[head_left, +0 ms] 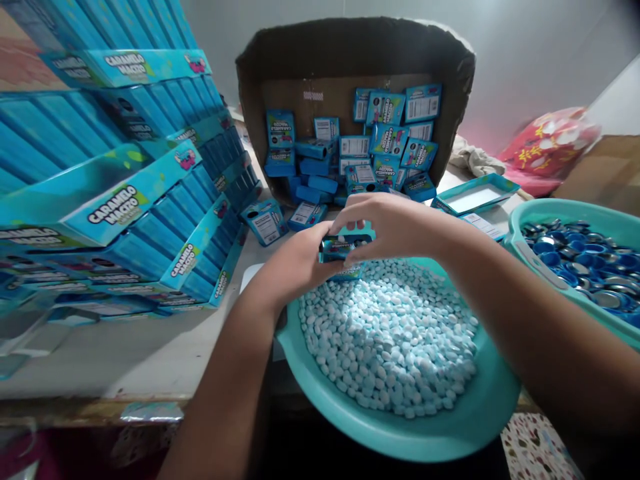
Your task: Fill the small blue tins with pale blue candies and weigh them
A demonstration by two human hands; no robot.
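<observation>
Fingers (356, 219) of both hands are clamped on 1 small blue box (338, 248). Left hand (299, 261) grips its left end, with the thumb on top. Right hand (393, 227) arches over it from above, fingertips curled down onto the top edge. The box's opening is hidden by the fingers, so whether it is open or closed cannot be told.

Position: the small blue box is held in the air just above the far rim of a teal basin (450, 437), over a heap of pale blue candies (390, 340) that fills the basin.

Surroundings: the surface (125, 353) carries stacked display cartons (125, 200) on the left, printed "CARAMELO MACIZO". Behind the hands, a cardboard box (350, 50) lying on its side holds many loose packs (390, 140) of the same kind, and a few have spilled in front. An open tray (475, 193) lies to the right. A 2nd basin (550, 208) at far right holds blue and metallic round caps (580, 263).
</observation>
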